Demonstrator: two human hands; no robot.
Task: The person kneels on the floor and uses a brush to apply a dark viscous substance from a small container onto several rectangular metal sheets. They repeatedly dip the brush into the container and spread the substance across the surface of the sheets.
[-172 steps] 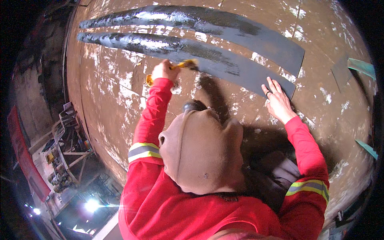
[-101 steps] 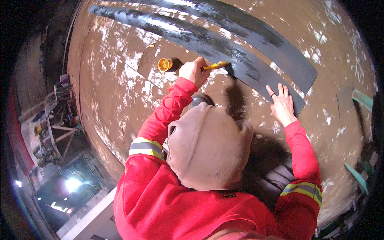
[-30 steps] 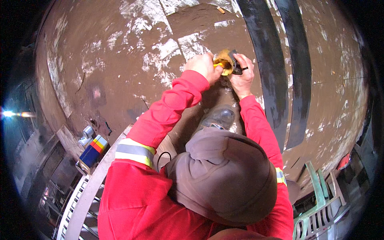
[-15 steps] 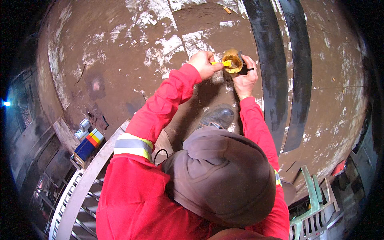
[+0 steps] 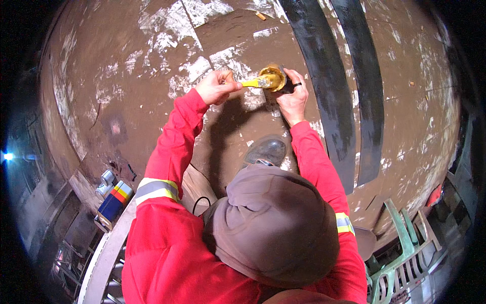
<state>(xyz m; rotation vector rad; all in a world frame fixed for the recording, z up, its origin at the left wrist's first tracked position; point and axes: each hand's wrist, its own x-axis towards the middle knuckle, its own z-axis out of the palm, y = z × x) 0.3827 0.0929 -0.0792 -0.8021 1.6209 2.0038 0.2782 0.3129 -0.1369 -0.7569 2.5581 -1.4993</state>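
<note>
My left hand [image 5: 216, 87] is closed on the yellow handle of a brush [image 5: 250, 83]. The brush's wide head, smeared with yellow-brown stuff, lies at the mouth of a small can [image 5: 274, 68]. That can is tilted toward the left hand, its rim and inside thickly coated in the same yellow-brown. Fingers of my right hand [image 5: 293, 101], one with a dark ring, wrap round the can's right side. How full the can is cannot be made out.
Two long black strips [image 5: 331, 96] lie right of the can on a brown, white-patched surface [image 5: 162, 111]. My dark boot [image 5: 267, 150] shows below my hands. A blue, yellow and red box [image 5: 115, 201] stands at lower left; green and beige plastic chairs [image 5: 400, 263] are at lower right.
My left hand has drawn left, bringing more of the brush out of the can. The can and right hand sit slightly farther left in view, as does the whole scene.
</note>
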